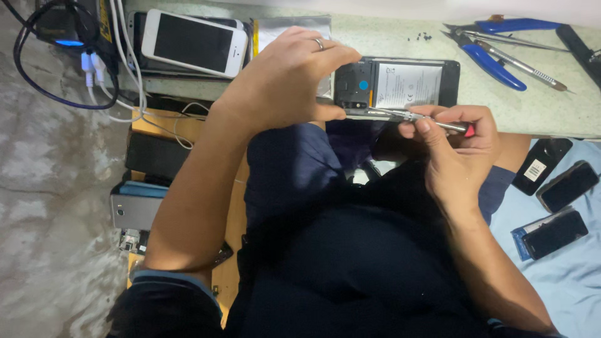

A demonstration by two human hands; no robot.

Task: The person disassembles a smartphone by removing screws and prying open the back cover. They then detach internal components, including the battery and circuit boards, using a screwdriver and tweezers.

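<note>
— Black, that opened smartphone with its back cover off (400,84): where does it lie?

— At the near edge of the pale speckled worktop (544,106), its white-labelled battery and a blue dot on the camera end facing up.

— And the hands?

— The left hand (285,78), a ring on one finger, curls over the phone's left end, fingers on the far side and thumb pressed against the near edge, so it pinches the phone in place. The right hand (454,141) has thumb and fingers pressed together around a slim metal screwdriver with a red end cap (416,117), lying almost level, its tip touching the phone's near edge just beside the left thumb.

— What else is about?

— Blue-handled pliers (491,59) and thin metal tweezers (523,67) lie at the far right of the worktop, with tiny dark screws (422,36) nearby. A white smartphone with a dark screen (194,42) rests at the far left on other devices, beside white charging cables (119,56). Three dark phones (557,194) lie on a light blue cloth (563,281) to the right, well apart from the hands.
</note>
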